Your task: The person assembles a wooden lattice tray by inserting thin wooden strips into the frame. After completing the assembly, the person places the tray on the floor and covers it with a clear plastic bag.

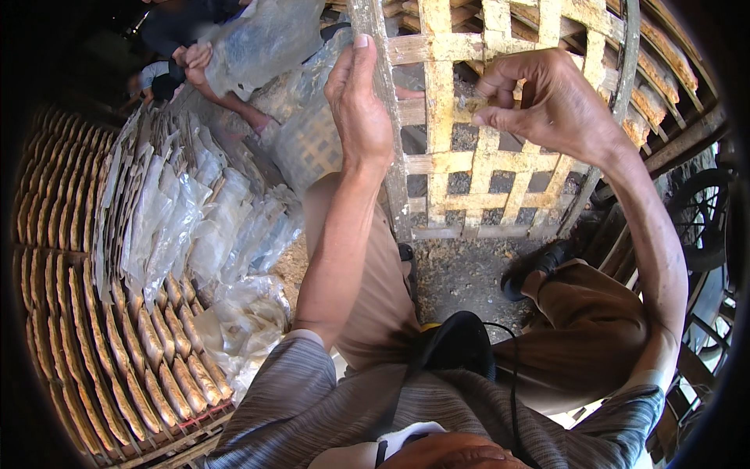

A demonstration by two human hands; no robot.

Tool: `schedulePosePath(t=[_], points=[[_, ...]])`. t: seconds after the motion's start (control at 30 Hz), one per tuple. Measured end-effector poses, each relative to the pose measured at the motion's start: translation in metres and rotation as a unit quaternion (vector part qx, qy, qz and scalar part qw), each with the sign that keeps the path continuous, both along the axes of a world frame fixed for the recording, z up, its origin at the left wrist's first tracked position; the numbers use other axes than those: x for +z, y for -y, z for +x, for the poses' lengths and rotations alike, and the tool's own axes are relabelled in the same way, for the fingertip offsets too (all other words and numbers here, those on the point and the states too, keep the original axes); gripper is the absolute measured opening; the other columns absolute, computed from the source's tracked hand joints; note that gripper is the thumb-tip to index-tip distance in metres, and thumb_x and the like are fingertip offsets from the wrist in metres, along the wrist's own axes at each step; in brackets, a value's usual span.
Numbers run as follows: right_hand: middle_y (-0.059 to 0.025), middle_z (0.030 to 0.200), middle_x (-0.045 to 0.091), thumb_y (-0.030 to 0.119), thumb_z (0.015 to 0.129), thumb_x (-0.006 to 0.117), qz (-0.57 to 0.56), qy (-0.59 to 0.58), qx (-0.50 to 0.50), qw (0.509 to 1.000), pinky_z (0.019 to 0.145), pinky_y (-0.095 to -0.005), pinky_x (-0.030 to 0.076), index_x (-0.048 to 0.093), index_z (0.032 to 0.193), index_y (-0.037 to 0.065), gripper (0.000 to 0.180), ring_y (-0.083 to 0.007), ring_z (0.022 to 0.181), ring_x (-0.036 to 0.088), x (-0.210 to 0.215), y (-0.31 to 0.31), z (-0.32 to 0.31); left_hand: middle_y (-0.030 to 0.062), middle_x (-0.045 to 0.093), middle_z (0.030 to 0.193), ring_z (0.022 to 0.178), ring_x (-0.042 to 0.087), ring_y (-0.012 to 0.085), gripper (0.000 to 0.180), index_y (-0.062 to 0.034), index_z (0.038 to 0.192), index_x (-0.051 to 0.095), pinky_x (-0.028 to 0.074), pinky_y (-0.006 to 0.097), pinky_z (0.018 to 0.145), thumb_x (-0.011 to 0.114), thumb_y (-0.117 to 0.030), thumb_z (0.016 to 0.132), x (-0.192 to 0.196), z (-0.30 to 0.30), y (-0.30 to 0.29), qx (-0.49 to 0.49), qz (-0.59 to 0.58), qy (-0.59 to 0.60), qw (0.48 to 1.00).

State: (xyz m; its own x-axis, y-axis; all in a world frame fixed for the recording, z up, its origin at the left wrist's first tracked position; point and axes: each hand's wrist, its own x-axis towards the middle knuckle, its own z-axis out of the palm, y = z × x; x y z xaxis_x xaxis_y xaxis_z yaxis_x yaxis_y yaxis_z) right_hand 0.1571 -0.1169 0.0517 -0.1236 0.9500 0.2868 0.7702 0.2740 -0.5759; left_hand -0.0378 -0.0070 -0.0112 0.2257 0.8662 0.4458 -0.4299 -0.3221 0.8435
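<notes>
A woven bamboo lattice tray (pixel 440 148) with a grey wooden frame stands tilted up before me, its yellowed strips crossing with open gaps. My left hand (pixel 362 117) grips the frame's left side bar, thumb along the front and fingers bent behind it. My right hand (pixel 551 102) is over the right part of the lattice, its thumb and fingers bent together in a pinch at a strip. Whatever lies between those fingertips is too small to make out.
Stacked trays of orange-brown slabs (pixel 168 391) fill the left, with clear plastic sheets (pixel 226 211) draped beside them. More loaded racks (pixel 660 70) stand at the far right. At upper left another person's hand (pixel 195 59) is by a plastic sheet (pixel 262 43). Crumbs litter the floor (pixel 461 273).
</notes>
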Motion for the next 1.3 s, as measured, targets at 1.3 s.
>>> schedulePosePath(t=[1.3], points=[[-0.0070,0.060,0.064,0.023,0.091,0.079,0.139,0.029,0.038,0.989,0.051,-0.0347,0.049,0.079,0.104,0.008,0.020,-0.0150,0.054,0.061,-0.034,-0.025,-0.026,0.0097,0.070,0.104,0.090,0.072,0.0166,0.041,-0.0052,0.121,0.062,0.064,0.032,0.075,0.051,-0.043,0.108,-0.001,0.004,0.004,-0.120,-0.083,0.038,0.989]])
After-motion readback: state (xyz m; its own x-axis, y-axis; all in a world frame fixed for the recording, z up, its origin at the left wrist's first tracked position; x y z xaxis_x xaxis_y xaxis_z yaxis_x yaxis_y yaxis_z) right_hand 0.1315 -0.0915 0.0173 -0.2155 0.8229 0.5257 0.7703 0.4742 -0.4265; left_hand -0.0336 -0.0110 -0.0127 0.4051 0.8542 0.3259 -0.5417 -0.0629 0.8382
